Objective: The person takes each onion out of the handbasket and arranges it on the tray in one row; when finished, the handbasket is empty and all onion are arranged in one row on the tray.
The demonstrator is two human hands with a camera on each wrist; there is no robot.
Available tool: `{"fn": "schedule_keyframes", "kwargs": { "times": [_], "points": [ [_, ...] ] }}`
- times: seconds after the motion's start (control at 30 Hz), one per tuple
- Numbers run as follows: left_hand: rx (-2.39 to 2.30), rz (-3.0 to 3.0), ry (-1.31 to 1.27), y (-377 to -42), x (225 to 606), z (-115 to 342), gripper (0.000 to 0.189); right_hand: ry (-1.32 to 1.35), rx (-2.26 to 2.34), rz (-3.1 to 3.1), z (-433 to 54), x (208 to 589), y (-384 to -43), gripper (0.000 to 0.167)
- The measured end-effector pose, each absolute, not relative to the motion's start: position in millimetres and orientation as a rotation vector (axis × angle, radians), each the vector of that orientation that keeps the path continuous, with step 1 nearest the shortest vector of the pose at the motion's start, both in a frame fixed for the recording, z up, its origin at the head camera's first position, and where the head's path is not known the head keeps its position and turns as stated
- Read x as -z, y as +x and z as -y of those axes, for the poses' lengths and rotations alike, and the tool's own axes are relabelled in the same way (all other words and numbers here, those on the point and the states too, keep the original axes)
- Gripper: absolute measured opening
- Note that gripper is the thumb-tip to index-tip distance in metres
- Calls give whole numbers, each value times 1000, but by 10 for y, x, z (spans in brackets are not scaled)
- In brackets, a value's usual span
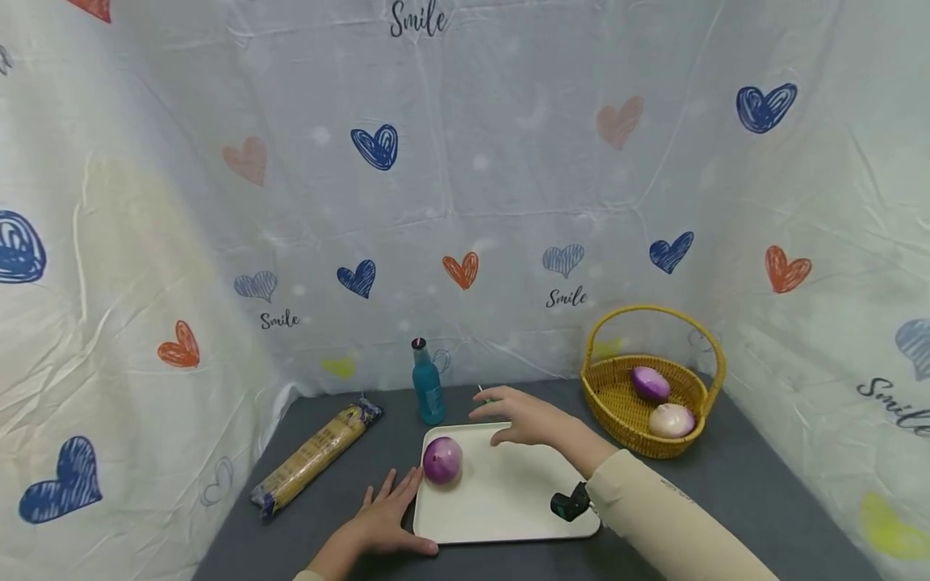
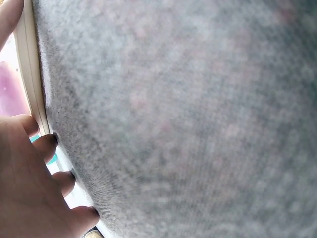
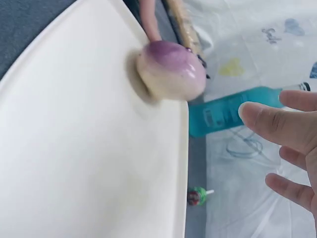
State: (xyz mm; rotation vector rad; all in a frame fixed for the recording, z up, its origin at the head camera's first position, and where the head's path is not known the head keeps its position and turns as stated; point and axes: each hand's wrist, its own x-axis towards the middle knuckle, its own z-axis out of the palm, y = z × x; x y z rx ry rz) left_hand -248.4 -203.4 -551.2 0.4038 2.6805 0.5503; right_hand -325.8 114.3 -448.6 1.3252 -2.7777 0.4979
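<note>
A purple onion point(image 1: 442, 461) sits near the left end of a white tray point(image 1: 508, 508). Fingers spread, my left hand point(image 1: 385, 516) rests at the tray's left edge, with the thumb by its front left corner; the left wrist view shows fingertips point(image 2: 64, 181) along the rim. My right hand point(image 1: 526, 415) hovers over the tray's back part with loosely bent, parted fingers and nothing between them. In the right wrist view the onion point(image 3: 171, 71) shows a purple top and a pale side, and the right hand point(image 3: 292, 134) overlaps the blue bottle point(image 3: 228, 110).
Behind the tray stands the blue bottle point(image 1: 429, 387). A lollipop point(image 3: 197, 196) with a green and red wrapper lies beyond the tray's back edge. To the left lies a long pack of noodles point(image 1: 316, 456). A yellow wicker basket point(image 1: 617, 403) at the back right holds two onions point(image 1: 672, 420).
</note>
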Motion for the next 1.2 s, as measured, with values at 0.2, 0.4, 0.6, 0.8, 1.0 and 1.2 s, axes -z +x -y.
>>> {"fn": "schedule_keyframes", "kwargs": {
  "times": [0.2, 0.4, 0.6, 0.8, 1.0, 1.2],
  "points": [
    [-563, -2674, 408, -2489, 5501, 2042, 126, 1306, -489, 2744, -1342, 4425, -3279, 49],
    [-560, -2673, 406, -2478, 5485, 2037, 125, 1295, -523, 2692, -1567, 4393, -3302, 49],
    [-557, -2683, 409, -2495, 5507, 2048, 126, 1256, -586, 2694, -1818, 4321, -3339, 51],
    [-570, -2685, 409, -2508, 5535, 2062, 126, 1204, -566, 2683, -2073, 4258, -3413, 50],
    [-577, -2679, 408, -2491, 5506, 2065, 126, 1108, -589, 2737, -2322, 4202, -3468, 51],
    [-558, -2678, 409, -2474, 5487, 2052, 125, 1016, -624, 2773, -2580, 4170, -3480, 51]
  ]
}}
